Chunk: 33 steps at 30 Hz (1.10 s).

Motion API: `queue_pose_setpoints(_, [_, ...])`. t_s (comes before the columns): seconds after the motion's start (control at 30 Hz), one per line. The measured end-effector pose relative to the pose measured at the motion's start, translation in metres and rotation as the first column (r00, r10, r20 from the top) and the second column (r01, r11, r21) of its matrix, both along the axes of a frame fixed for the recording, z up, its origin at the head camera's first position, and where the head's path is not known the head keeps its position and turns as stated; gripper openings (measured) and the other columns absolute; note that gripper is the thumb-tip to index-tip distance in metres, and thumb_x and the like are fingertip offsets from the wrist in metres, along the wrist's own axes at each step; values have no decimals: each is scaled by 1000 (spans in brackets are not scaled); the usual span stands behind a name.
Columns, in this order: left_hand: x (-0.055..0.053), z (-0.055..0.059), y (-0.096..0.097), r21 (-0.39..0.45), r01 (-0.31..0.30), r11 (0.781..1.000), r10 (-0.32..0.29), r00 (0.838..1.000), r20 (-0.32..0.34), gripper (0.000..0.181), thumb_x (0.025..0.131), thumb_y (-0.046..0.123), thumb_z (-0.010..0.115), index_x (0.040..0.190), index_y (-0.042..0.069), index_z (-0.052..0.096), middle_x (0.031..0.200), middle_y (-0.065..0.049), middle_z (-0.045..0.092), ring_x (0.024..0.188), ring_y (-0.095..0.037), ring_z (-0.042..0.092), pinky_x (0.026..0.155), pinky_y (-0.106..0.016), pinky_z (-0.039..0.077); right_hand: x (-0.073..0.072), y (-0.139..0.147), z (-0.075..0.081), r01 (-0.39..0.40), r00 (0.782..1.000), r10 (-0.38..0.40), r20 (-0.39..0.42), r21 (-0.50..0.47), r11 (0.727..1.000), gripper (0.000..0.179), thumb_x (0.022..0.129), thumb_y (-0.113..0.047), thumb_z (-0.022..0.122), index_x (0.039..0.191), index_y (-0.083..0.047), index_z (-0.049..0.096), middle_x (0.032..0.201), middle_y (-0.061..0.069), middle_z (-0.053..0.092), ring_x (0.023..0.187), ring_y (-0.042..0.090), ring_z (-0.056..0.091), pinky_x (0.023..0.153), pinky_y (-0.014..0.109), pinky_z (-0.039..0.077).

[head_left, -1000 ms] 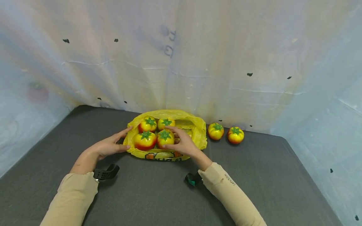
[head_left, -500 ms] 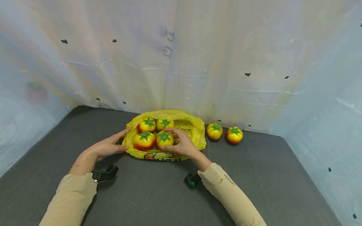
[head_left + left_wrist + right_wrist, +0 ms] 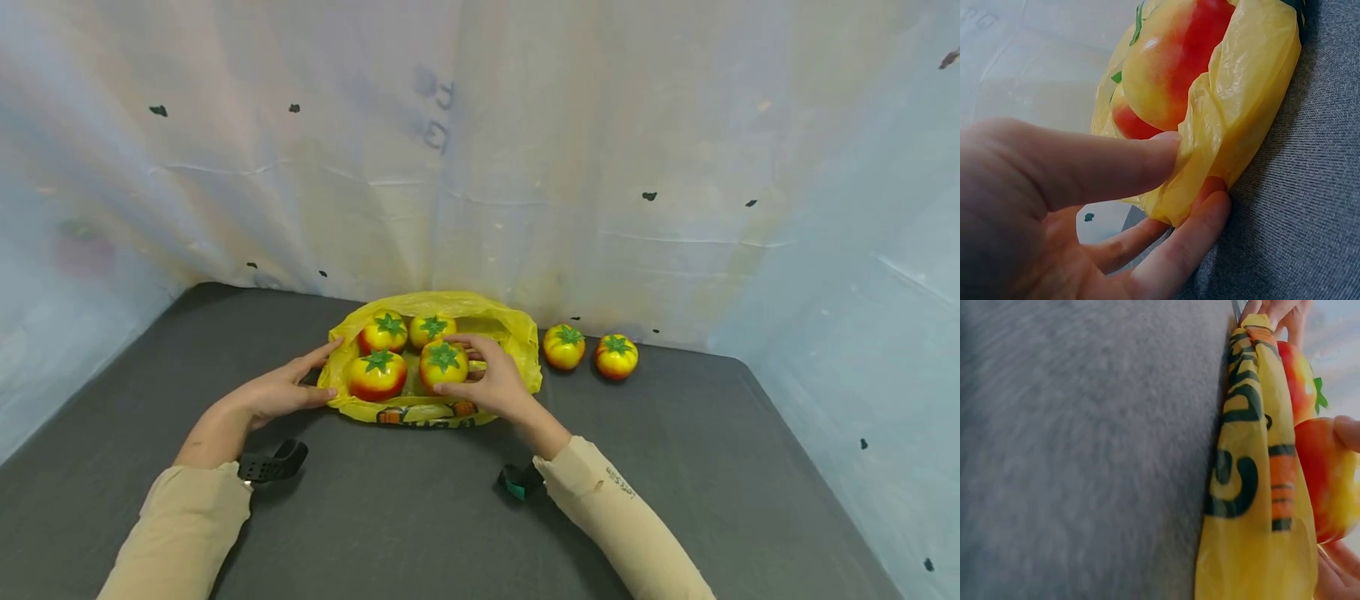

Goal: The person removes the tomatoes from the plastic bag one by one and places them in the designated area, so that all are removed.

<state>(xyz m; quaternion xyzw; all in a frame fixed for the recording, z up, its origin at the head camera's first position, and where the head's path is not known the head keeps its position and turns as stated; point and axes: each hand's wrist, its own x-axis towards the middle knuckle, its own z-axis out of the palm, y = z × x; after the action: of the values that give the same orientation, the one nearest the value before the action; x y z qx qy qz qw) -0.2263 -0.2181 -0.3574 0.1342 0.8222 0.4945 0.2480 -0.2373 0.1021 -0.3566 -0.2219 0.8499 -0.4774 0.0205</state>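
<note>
A yellow plastic bag (image 3: 528,337) lies spread with its mouth up, tomatoes with green leafy tops inside. My left hand (image 3: 272,395) pinches the bag's left rim; in the left wrist view the thumb (image 3: 1110,164) lies inside the rim, fingers outside. My right hand (image 3: 501,382) grips the front right tomato (image 3: 441,367) between thumb and fingers, over the bag's mouth. A larger red-and-yellow tomato (image 3: 377,377) sits to its left. Behind are two more, a left one (image 3: 384,333) and a right one (image 3: 432,328). Part of the gripped tomato (image 3: 1322,481) shows in the right wrist view.
Right of the bag, two tomatoes stand on the dark grey table (image 3: 420,517), a nearer one (image 3: 564,348) and a farther one (image 3: 617,358). A pale sheet wall (image 3: 480,167) rises close behind them. Black straps (image 3: 273,463) hang at both wrists.
My right hand has shifted the gripped tomato right, and it looks slightly raised. A gap now separates it from the larger tomato. My left hand stays at the bag's rim.
</note>
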Motion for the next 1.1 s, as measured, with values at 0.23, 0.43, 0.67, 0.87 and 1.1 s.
queue_pose_setpoints(0.23, [0, 1, 2, 11, -13, 1000, 13, 1000, 17, 90, 94, 16, 60, 155, 14, -6, 152, -36, -4, 138, -55, 5, 108, -63, 25, 3, 12, 7, 41, 999, -42, -11, -24, 999, 63, 77, -23, 81, 134, -17, 55, 137, 2, 50, 119, 32, 52, 92, 44, 51])
queue_pose_setpoints(0.43, [-1, -1, 1, 15, -2, 1000, 2, 999, 32, 90, 95, 16, 60, 154, 13, -8, 151, -37, -6, 138, -55, 8, 108, -62, 26, 6, 23, 9, 84, 996, -84, -8, -6, 996, 61, 77, -28, 81, 132, -23, 55, 137, -1, 50, 121, 30, 51, 93, 45, 50])
queue_pose_setpoints(0.67, [-1, -1, 2, 1, -20, 1000, 20, 999, 28, 90, 94, 15, 59, 154, 12, -7, 152, -36, -6, 138, -54, 7, 108, -62, 27, 8, 36, 12, 124, 992, -123, -26, 6, 992, 58, 77, -30, 81, 129, -28, 57, 137, -1, 50, 121, 31, 52, 93, 48, 50])
queue_pose_setpoints(0.87, [-2, 0, 3, -52, -32, 998, 33, 999, 12, 90, 94, 16, 60, 155, 13, -6, 151, -36, -6, 137, -57, 0, 107, -65, 24, 11, 45, 12, 130, 991, -130, -19, 10, 991, 59, 77, -31, 81, 130, -29, 55, 139, 0, 48, 122, 30, 51, 92, 46, 51])
queue_pose_setpoints(1.1, [-3, -3, 1, -48, -28, 998, 29, 999, 20, 90, 94, 17, 59, 155, 15, -7, 151, -37, -11, 137, -58, -2, 107, -67, 22, 12, 55, 13, 155, 988, -155, -9, 9, 988, 60, 78, -30, 80, 131, -29, 54, 138, 0, 48, 122, 30, 51, 92, 45, 51])
